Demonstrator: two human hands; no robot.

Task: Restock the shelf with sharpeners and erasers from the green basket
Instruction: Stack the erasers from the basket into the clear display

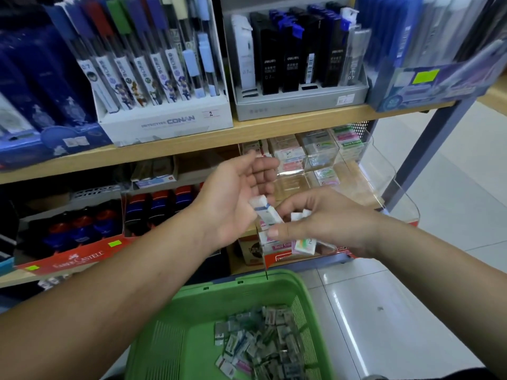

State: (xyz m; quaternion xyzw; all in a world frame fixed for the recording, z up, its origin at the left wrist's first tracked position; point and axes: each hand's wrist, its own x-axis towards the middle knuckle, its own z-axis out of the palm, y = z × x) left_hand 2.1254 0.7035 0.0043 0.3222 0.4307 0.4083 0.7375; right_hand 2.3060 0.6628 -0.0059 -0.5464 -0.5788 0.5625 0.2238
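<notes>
Several erasers (267, 213), apparently pinched by right hand (329, 223), beside relaxed left hand (230, 204).

Floor (444, 204): pale glossy tiles, thin dark grout lines; a bright streak of reflected light (338, 308) runs along one tile near the bottom. Shelving unit (274, 126) — light wood boards on a blue-grey metal upright (419, 157) that slants across the right side. Upper board carries a white CONAN display box (167, 124) and, just beside it, a grey tray (299, 104). Lower left — a red Faber-Castell tray (74, 260) on the lower board. Lighting even and soft; upper corners of the view blurred.
</notes>
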